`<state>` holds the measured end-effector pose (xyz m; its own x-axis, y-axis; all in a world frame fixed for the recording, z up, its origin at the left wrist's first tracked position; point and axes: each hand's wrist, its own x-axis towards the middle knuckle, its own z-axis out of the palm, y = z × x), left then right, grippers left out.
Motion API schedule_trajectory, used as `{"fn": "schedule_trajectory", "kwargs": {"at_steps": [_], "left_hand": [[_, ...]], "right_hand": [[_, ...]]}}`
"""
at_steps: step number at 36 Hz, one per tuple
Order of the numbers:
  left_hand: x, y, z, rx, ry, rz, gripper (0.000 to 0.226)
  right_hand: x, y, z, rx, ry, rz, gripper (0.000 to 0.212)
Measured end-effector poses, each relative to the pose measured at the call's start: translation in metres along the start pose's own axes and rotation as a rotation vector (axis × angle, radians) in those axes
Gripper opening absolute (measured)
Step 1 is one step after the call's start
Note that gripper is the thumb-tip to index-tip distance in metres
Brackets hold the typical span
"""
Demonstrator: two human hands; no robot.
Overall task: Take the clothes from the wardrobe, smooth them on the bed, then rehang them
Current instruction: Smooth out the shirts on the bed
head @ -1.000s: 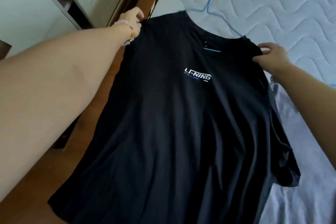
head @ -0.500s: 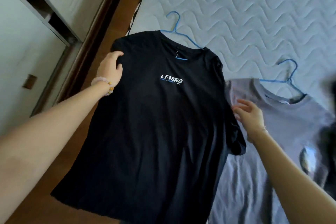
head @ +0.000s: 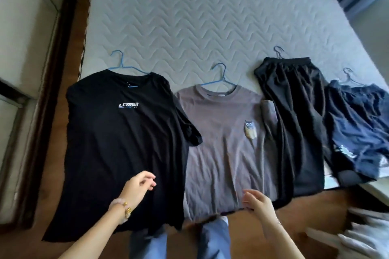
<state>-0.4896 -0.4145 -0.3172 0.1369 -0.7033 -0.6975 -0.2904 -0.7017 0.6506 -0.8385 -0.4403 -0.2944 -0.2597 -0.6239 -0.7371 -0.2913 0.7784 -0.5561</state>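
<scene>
Four garments lie side by side on the bed (head: 189, 17), each on its own hanger (head: 121, 62). From left they are a black T-shirt (head: 126, 143), a grey T-shirt (head: 221, 143), black trousers (head: 294, 122) and a navy garment (head: 357, 128). Two hangers are blue; the two on the right look darker. The left hand (head: 139, 187) is over the black T-shirt's lower part, and the right hand (head: 259, 202) is at the grey T-shirt's near hem. Each grip is slack, holding nothing.

Black tee (head: 126, 143) flat at L edge of bed (head: 189, 17), grey tee (head: 221, 143) beside, black trousers (head: 294, 122), navy garment (head: 357, 128)
</scene>
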Motion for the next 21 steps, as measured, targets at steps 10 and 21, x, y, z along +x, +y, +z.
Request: {"fn": "schedule_trajectory", "kwargs": {"at_steps": [10,21], "left_hand": [[-0.095,0.007,0.155,0.078,-0.080,-0.190,0.022],[-0.133,0.012,0.264,0.193,-0.039,-0.268,0.027]], "right_hand": [[-0.039,0.134,-0.121,0.012,0.055,0.124,0.006],[-0.013,0.177,-0.246,0.001,0.004,0.136,0.023]]}}
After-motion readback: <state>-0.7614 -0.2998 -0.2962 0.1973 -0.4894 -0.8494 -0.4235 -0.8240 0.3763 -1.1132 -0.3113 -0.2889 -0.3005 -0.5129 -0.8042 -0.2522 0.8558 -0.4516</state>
